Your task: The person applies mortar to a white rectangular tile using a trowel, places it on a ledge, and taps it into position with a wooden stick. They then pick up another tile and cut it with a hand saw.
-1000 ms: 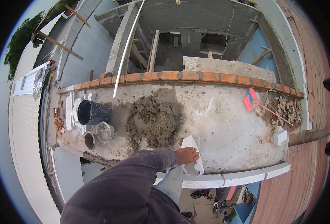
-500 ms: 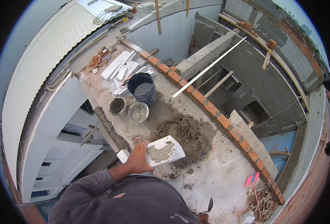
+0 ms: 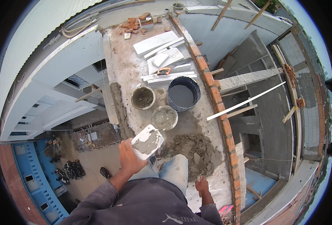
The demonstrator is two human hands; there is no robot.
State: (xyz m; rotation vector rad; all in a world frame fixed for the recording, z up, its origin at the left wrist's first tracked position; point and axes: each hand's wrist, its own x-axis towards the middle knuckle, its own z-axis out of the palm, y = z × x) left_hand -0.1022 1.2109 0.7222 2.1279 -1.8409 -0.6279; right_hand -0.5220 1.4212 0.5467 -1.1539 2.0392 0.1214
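The left hand [image 3: 130,157] is wrapped around the near edge of a white tile [image 3: 148,141], fingers under and thumb on top, holding it roughly flat above the person's knee with a smear of grey mortar [image 3: 146,142] on its upper face. The right hand [image 3: 202,186] is closed on the handle of a trowel [image 3: 198,162] whose blade lies in the mortar heap [image 3: 190,150] on the concrete ledge [image 3: 126,71], near the ledge's near end. The person's jeans-clad leg [image 3: 173,170] rests on the ledge between the two hands. Just beyond the tile stands a small round pail [image 3: 165,117] crusted with cement, and beside it, towards the ledge's outer left edge, a second grey pail [image 3: 143,98] with mortar in the bottom. A larger black bucket [image 3: 183,94] of water sits next to the row of red bricks [image 3: 214,93] along the ledge's right edge. Farther on lie several stacked white tiles [image 3: 162,52], and at the far end a scatter of broken brick pieces [image 3: 138,21].
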